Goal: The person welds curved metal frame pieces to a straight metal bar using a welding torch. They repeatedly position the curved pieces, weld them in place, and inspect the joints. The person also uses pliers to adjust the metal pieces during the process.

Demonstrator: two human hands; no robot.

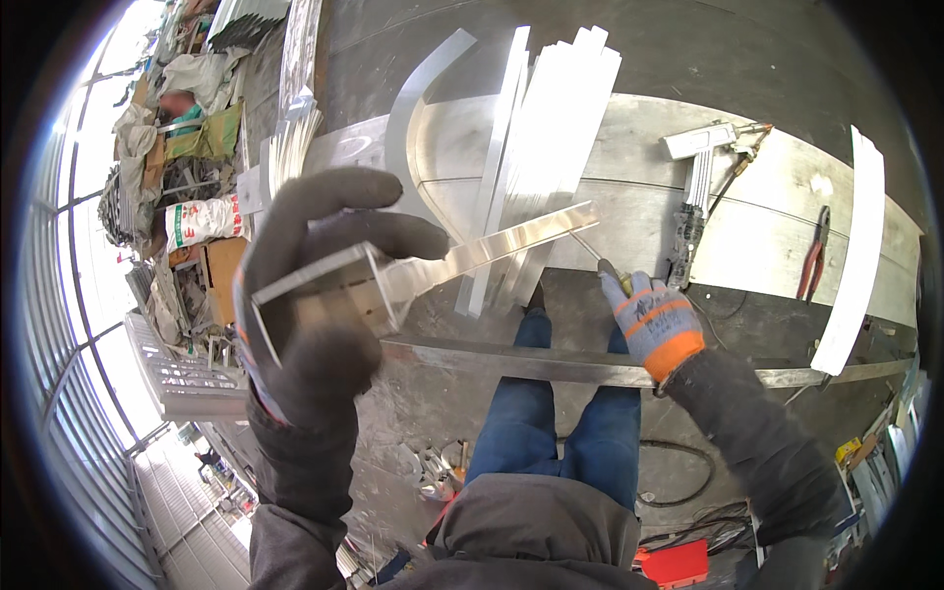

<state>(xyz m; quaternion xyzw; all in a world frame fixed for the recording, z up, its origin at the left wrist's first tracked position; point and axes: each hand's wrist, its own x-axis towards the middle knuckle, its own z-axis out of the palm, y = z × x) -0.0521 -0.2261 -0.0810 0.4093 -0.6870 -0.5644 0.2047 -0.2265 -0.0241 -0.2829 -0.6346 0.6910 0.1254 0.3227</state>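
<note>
My left hand (320, 261), in a dark grey work glove, is raised close to the camera, its fingers wrapped round a shiny metal channel (467, 258) with a U-shaped near end. The channel slants up to the right, toward my other hand. My right hand (657, 320), in a grey glove with orange bands, is closed round a hand tool (587, 246) with a thin metal shaft. The shaft's tip is at the channel's far end; whether it touches cannot be made out. Most of the tool's handle is hidden in the glove.
Bundled white metal strips (565, 118) and a curved strip (405, 123) lie across the pale bench (767, 256). On its right are pliers (814, 258), a boxy tool with a cord (700, 143) and a long white strip (854, 236). A metal bar (580, 368) crosses before my legs.
</note>
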